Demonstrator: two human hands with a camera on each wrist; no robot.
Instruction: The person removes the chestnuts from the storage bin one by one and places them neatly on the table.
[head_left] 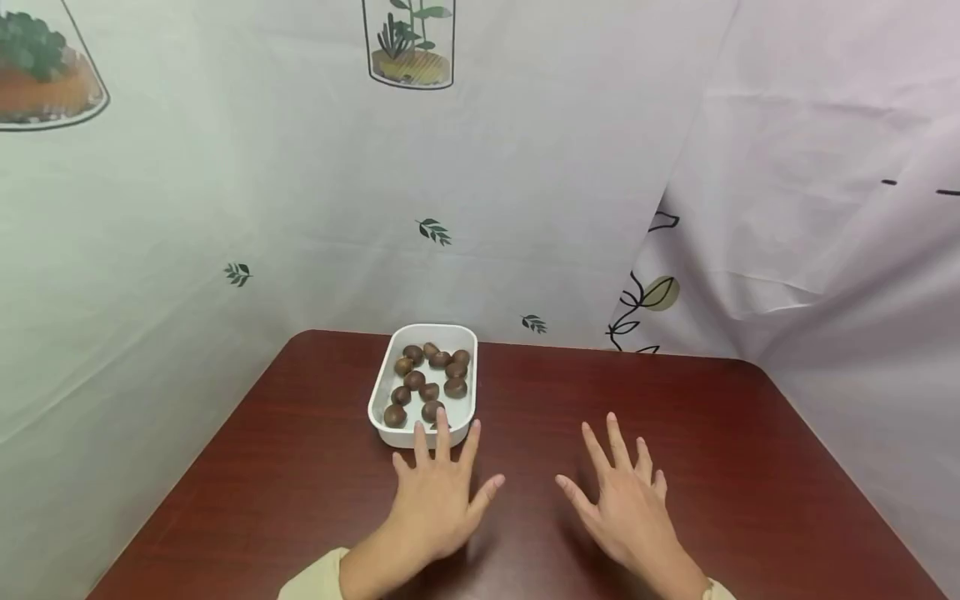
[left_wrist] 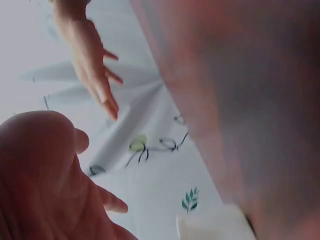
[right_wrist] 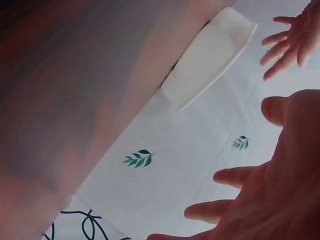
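Observation:
A white rectangular tray (head_left: 380,398) stands toward the back of the table, left of the middle. Several brown chestnuts (head_left: 415,381) lie scattered on its floor. My left hand (head_left: 435,504), palm down with fingers spread, hovers in front of the tray; its fingertips overlap the near rim in the head view. To the right, my right hand (head_left: 630,508) is likewise spread over the table with nothing in it. In the right wrist view the tray (right_wrist: 210,57) shows its outer side, with the left hand (right_wrist: 295,42) beyond it.
The dark red-brown wooden table (head_left: 600,383) has rounded back corners. Behind and beside it hangs a pale cloth (head_left: 555,167) printed with leaves and plant jars, which reaches down to the table's back edge.

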